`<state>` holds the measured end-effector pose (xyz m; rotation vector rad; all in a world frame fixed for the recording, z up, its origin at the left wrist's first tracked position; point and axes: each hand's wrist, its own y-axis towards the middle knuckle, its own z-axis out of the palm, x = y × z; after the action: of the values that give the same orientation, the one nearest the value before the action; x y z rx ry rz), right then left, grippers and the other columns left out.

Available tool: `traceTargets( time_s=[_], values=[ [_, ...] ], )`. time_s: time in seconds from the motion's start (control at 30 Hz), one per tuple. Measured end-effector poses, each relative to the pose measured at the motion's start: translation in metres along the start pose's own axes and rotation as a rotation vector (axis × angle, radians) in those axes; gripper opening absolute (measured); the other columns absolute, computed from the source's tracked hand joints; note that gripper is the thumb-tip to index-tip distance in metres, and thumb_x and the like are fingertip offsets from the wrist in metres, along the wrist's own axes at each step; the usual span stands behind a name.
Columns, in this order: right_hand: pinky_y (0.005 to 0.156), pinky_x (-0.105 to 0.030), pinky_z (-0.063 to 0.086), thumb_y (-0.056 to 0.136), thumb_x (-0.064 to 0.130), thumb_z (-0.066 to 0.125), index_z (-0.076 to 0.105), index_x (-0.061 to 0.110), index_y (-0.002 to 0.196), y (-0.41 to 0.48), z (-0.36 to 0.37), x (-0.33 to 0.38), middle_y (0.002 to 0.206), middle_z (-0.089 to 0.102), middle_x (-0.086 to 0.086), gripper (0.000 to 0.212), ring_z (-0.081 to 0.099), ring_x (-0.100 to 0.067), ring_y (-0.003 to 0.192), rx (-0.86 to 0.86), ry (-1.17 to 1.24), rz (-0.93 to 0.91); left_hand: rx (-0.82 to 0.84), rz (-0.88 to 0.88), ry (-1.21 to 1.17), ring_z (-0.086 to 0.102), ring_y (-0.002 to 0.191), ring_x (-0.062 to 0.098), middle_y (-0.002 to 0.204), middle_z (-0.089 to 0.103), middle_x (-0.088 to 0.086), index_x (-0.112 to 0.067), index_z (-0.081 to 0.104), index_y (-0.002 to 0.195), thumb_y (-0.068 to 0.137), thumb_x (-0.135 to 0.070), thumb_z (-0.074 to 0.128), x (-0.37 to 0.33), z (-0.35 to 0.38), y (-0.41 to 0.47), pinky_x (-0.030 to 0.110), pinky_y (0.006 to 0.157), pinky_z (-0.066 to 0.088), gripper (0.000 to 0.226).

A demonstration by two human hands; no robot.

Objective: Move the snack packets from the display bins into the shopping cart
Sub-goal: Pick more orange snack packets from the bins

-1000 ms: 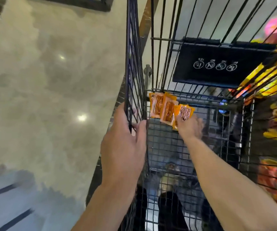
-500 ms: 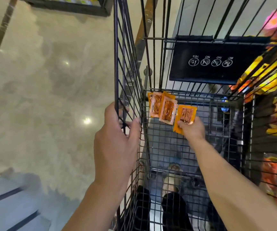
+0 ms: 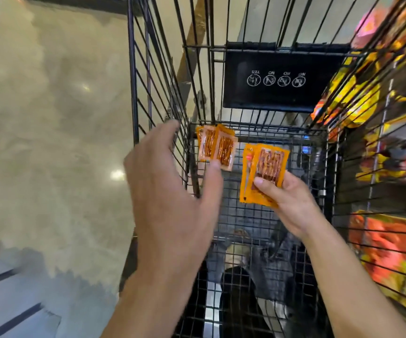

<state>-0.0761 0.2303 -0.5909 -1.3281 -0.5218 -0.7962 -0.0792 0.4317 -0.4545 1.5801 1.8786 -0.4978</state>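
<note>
I look down into a black wire shopping cart [image 3: 133, 98]. My right hand [image 3: 287, 203] pinches a couple of orange snack packets [image 3: 265, 167] inside the cart, above its mesh floor. Two more orange packets [image 3: 215, 147] lie against the cart's far left corner. My left hand [image 3: 172, 191] hovers open over the cart's left wall, fingers spread, touching nothing.
A black warning plate [image 3: 280, 79] hangs on the cart's far end. Display bins of yellow and orange snack bags [image 3: 390, 242] sit beyond the right cart wall. A glossy beige floor [image 3: 50, 142] spreads to the left. My feet show below the mesh.
My left hand has let go of the cart's left wall and opened. My right hand has drawn the orange packets back toward me and higher.
</note>
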Motion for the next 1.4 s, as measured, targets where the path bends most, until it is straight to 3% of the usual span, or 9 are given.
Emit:
traceTargets(
  time_s=[0.1,0.2,0.37,0.5,0.63,0.8,1.0,1.2,1.4],
  values=[
    [0.102,-0.047,0.054,0.069,0.051,0.091,0.074,0.025,0.119,-0.011,-0.003,0.003,0.12,0.076,-0.008,0.059,0.072,-0.028,0.112,0.07,-0.013,-0.055,0.227,-0.115,-0.073,0.039,0.13,-0.005,0.123,0.033,-0.042,-0.041,0.039,0.144,0.092,-0.059,0.066,-0.007,0.038,-0.006,0.018,0.107,0.033,0.061],
    [0.099,-0.051,0.057,0.066,0.061,0.09,0.074,0.03,0.114,-0.015,-0.003,0.001,0.115,0.077,-0.009,0.059,0.073,-0.031,0.108,0.087,-0.086,-0.063,0.521,-0.52,-0.336,0.054,0.125,-0.001,0.135,0.057,-0.023,-0.036,0.047,0.145,0.087,-0.062,0.076,0.005,0.079,-0.003,0.027,0.105,0.045,0.07],
    [0.096,-0.053,0.058,0.086,0.038,0.078,0.072,0.037,0.114,-0.012,0.005,-0.011,0.109,0.078,0.001,0.029,0.075,-0.024,0.103,0.118,-0.292,-0.052,0.68,-0.727,-0.615,0.076,0.098,0.006,0.106,0.081,-0.011,-0.033,0.077,0.113,0.094,-0.049,0.076,0.044,0.126,-0.014,0.033,0.09,0.061,0.025],
    [0.089,-0.048,0.06,0.092,0.021,0.078,0.071,0.026,0.108,-0.006,0.013,-0.022,0.099,0.078,-0.001,0.018,0.074,-0.024,0.095,0.088,-0.457,-0.012,0.629,-0.872,-0.801,0.079,0.097,0.018,0.103,0.082,0.001,-0.032,0.082,0.1,0.099,-0.039,0.074,0.064,0.136,-0.029,0.036,0.083,0.065,0.011],
    [0.073,-0.02,0.058,0.083,0.031,0.084,0.06,0.028,0.111,0.006,0.012,-0.026,0.106,0.068,0.006,0.038,0.069,-0.008,0.088,-0.025,-0.503,0.011,0.42,-1.045,-0.943,0.08,0.095,0.023,0.104,0.082,0.007,-0.024,0.082,0.103,0.101,-0.031,0.072,0.076,0.14,-0.032,0.034,0.07,0.064,0.012],
    [0.086,-0.045,0.06,0.09,0.047,0.074,0.06,0.033,0.103,0.05,0.013,-0.024,0.101,0.068,0.008,0.024,0.069,-0.012,0.094,-0.214,-0.589,0.012,0.289,-1.109,-0.97,0.079,0.102,0.019,0.11,0.082,-0.001,-0.024,0.076,0.117,0.103,-0.034,0.068,0.096,0.14,-0.031,0.037,0.077,0.064,0.019],
    [0.072,-0.028,0.05,0.089,0.064,0.066,0.063,0.032,0.109,0.137,0.065,-0.033,0.097,0.062,0.017,0.037,0.063,-0.006,0.089,-0.265,-0.805,-0.011,0.2,-1.148,-0.911,0.081,0.09,0.017,0.096,0.083,0.004,-0.02,0.079,0.114,0.102,-0.038,0.068,0.117,0.153,-0.037,0.032,0.068,0.065,0.025],
    [0.097,-0.053,0.046,0.08,0.078,0.065,0.025,0.017,0.145,0.185,0.098,-0.053,0.134,0.026,-0.005,0.097,0.041,-0.033,0.128,-0.328,-1.061,0.034,0.16,-1.214,-1.004,0.08,0.091,0.027,0.097,0.083,0.004,-0.017,0.08,0.105,0.102,-0.025,0.069,0.136,0.164,-0.044,0.043,0.083,0.065,0.015],
    [0.104,-0.048,0.048,0.085,0.052,0.077,0.037,0.023,0.139,0.191,0.084,-0.056,0.124,0.037,0.003,0.073,0.051,-0.024,0.122,-0.261,-1.032,-0.05,0.139,-1.212,-1.044,0.081,0.086,0.02,0.103,0.083,0.008,-0.015,0.078,0.107,0.101,-0.025,0.069,0.144,0.164,-0.049,0.037,0.078,0.064,0.015]
  ],
)
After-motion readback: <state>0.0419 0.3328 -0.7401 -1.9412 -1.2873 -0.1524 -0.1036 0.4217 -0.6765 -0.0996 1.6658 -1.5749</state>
